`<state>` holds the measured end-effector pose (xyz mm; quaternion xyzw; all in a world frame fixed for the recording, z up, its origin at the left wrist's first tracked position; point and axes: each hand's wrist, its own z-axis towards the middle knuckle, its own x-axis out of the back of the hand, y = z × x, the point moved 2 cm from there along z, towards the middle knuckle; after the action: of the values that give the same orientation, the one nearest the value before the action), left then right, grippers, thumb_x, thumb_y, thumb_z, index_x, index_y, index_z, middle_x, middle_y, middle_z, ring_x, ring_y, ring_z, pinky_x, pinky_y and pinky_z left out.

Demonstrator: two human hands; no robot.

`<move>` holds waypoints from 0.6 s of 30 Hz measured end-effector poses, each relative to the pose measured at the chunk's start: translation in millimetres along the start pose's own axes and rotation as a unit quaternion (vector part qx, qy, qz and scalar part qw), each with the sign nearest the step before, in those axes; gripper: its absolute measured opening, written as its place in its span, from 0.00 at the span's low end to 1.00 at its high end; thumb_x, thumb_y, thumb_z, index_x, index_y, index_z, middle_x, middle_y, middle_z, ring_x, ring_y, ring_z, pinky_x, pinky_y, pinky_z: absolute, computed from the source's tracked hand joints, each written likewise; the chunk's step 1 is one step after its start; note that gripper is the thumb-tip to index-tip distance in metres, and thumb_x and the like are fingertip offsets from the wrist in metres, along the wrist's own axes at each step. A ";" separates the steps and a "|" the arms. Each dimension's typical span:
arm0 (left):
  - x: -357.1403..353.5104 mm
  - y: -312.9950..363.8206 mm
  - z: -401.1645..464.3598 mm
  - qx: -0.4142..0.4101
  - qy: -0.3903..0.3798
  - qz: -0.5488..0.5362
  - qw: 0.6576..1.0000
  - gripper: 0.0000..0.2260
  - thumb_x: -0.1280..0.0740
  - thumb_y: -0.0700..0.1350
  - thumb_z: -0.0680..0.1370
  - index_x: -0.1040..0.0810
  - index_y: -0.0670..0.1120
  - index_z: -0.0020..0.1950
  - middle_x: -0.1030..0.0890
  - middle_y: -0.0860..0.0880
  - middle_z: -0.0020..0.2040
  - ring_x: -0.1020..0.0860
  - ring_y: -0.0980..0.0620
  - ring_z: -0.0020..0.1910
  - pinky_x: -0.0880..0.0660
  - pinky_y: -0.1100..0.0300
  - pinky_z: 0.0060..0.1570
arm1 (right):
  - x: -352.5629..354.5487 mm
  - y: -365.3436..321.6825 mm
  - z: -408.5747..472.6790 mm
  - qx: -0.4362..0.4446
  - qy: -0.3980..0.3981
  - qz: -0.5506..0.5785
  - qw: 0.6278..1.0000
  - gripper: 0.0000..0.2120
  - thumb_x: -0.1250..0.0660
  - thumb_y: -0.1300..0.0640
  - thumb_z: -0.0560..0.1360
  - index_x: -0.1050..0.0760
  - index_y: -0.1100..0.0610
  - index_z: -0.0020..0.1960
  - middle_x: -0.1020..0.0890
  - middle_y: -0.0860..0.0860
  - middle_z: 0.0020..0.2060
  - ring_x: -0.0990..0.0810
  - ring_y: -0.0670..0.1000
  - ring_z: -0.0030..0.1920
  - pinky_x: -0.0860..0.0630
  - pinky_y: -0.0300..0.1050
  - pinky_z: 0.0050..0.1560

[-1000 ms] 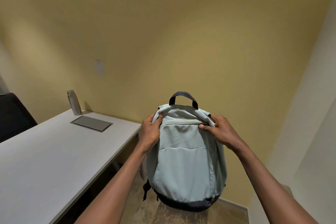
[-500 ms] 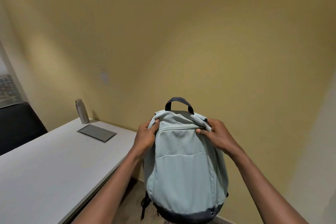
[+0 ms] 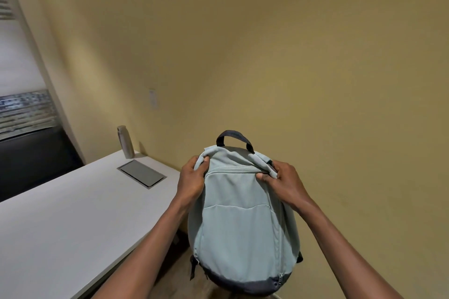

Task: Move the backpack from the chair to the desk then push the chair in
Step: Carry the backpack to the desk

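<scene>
Both hands — left hand (image 3: 192,181), right hand (image 3: 283,183) — pinched the pale backpack (image 3: 241,223) at its top corners, held upright just right of the white desk (image 3: 60,226).

one backpack (image 3: 243,221), one bottle (image 3: 125,142), two hands (image 3: 192,181)

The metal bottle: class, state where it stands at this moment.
In the head view the metal bottle stands upright at the far end of the white desk, by the yellow wall, just behind the grey inset panel and left of the held backpack.
</scene>
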<state>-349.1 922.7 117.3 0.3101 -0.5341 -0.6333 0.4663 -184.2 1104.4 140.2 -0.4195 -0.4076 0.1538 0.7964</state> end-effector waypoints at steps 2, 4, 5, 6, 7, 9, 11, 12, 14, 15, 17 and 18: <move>0.0 -4.8 14.9 0.006 0.021 0.000 1.000 0.08 0.35 0.53 0.82 0.18 0.53 0.50 0.14 0.49 0.47 0.18 0.48 0.48 0.24 0.54 0.45 | -8.7 2.1 16.4 -0.005 0.001 0.006 1.000 0.08 0.28 0.59 0.73 0.23 0.63 0.42 0.20 0.55 0.34 0.26 0.53 0.37 0.33 0.48 0.38; 3.0 -11.0 34.4 0.013 0.025 0.001 1.000 0.09 0.35 0.53 0.82 0.19 0.50 0.50 0.15 0.46 0.48 0.19 0.47 0.47 0.24 0.51 0.46 | -20.1 3.4 35.3 -0.010 0.003 0.010 1.000 0.09 0.28 0.58 0.73 0.24 0.63 0.40 0.23 0.54 0.32 0.29 0.52 0.35 0.35 0.47 0.37; 5.9 -14.9 45.7 0.015 0.026 0.002 1.000 0.10 0.35 0.53 0.82 0.19 0.48 0.50 0.15 0.45 0.49 0.19 0.48 0.46 0.24 0.51 0.46 | -26.9 4.0 45.8 -0.011 0.002 0.012 1.000 0.10 0.28 0.58 0.73 0.25 0.64 0.40 0.23 0.55 0.32 0.29 0.51 0.35 0.36 0.47 0.37; 10.0 -19.3 57.4 0.016 0.026 0.002 1.000 0.10 0.35 0.53 0.82 0.20 0.47 0.50 0.16 0.44 0.49 0.20 0.48 0.45 0.25 0.51 0.46 | -34.1 4.4 56.2 -0.012 0.000 0.014 1.000 0.11 0.28 0.58 0.73 0.26 0.64 0.40 0.24 0.54 0.32 0.29 0.51 0.35 0.36 0.47 0.37; 14.7 -24.2 69.7 0.016 0.026 0.002 1.000 0.11 0.35 0.53 0.82 0.20 0.47 0.50 0.16 0.44 0.48 0.20 0.49 0.45 0.25 0.52 0.46 | -42.2 4.5 67.0 -0.013 -0.003 0.016 1.000 0.11 0.28 0.58 0.73 0.27 0.64 0.39 0.25 0.53 0.32 0.30 0.52 0.35 0.36 0.47 0.37; 25.8 -34.7 95.5 0.010 0.022 0.009 1.000 0.10 0.36 0.53 0.82 0.20 0.48 0.50 0.16 0.46 0.47 0.20 0.53 0.43 0.25 0.54 0.44 | -60.1 4.1 89.5 -0.011 -0.012 0.018 1.000 0.12 0.28 0.58 0.73 0.27 0.64 0.39 0.24 0.54 0.32 0.30 0.52 0.36 0.36 0.47 0.37; 38.8 -44.1 120.7 0.010 0.013 0.018 1.000 0.10 0.36 0.53 0.82 0.20 0.49 0.50 0.16 0.47 0.47 0.21 0.54 0.42 0.25 0.55 0.44 | -79.7 1.9 111.1 -0.010 -0.021 0.020 1.000 0.11 0.28 0.58 0.73 0.25 0.66 0.42 0.20 0.60 0.36 0.28 0.52 0.38 0.35 0.48 0.38; 46.2 -47.6 133.3 0.010 0.007 0.022 1.000 0.10 0.37 0.53 0.82 0.21 0.49 0.50 0.16 0.47 0.47 0.21 0.53 0.42 0.25 0.54 0.44 | -89.3 -0.4 121.7 -0.009 -0.025 0.020 0.999 0.12 0.28 0.58 0.74 0.24 0.67 0.44 0.18 0.62 0.39 0.27 0.52 0.39 0.35 0.48 0.39; 62.1 -52.9 157.5 0.011 0.001 0.026 1.000 0.10 0.37 0.54 0.82 0.21 0.50 0.48 0.17 0.50 0.44 0.22 0.53 0.41 0.26 0.55 0.43 | -108.0 -6.3 142.1 -0.007 -0.030 0.021 0.999 0.12 0.28 0.58 0.74 0.23 0.68 0.46 0.17 0.62 0.41 0.26 0.52 0.40 0.34 0.48 0.40; 70.3 -54.2 169.7 0.009 -0.002 0.029 1.000 0.10 0.37 0.54 0.82 0.22 0.50 0.47 0.18 0.52 0.42 0.23 0.53 0.40 0.27 0.56 0.42 | -117.1 -9.3 152.0 -0.006 -0.032 0.024 0.999 0.11 0.28 0.58 0.74 0.23 0.67 0.47 0.16 0.61 0.43 0.24 0.52 0.41 0.33 0.48 0.40; 85.8 -55.0 194.4 -0.005 -0.007 0.032 0.999 0.10 0.36 0.53 0.82 0.22 0.50 0.46 0.19 0.55 0.39 0.24 0.55 0.39 0.28 0.58 0.40 | -134.2 -15.1 169.8 -0.008 -0.028 0.030 0.999 0.10 0.29 0.58 0.74 0.22 0.66 0.48 0.16 0.62 0.46 0.22 0.54 0.41 0.32 0.48 0.41; 92.6 -54.9 206.4 -0.014 -0.010 0.035 0.999 0.10 0.36 0.53 0.82 0.21 0.50 0.46 0.19 0.54 0.39 0.24 0.56 0.38 0.28 0.58 0.40 | -142.5 -17.4 178.0 -0.007 -0.023 0.032 0.999 0.11 0.29 0.57 0.74 0.22 0.67 0.49 0.16 0.63 0.47 0.22 0.56 0.41 0.31 0.48 0.41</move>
<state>-581.8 917.0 122.9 0.2784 -0.5402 -0.6271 0.4872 -412.8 1106.9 136.1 -0.4346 -0.4134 0.1860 0.7782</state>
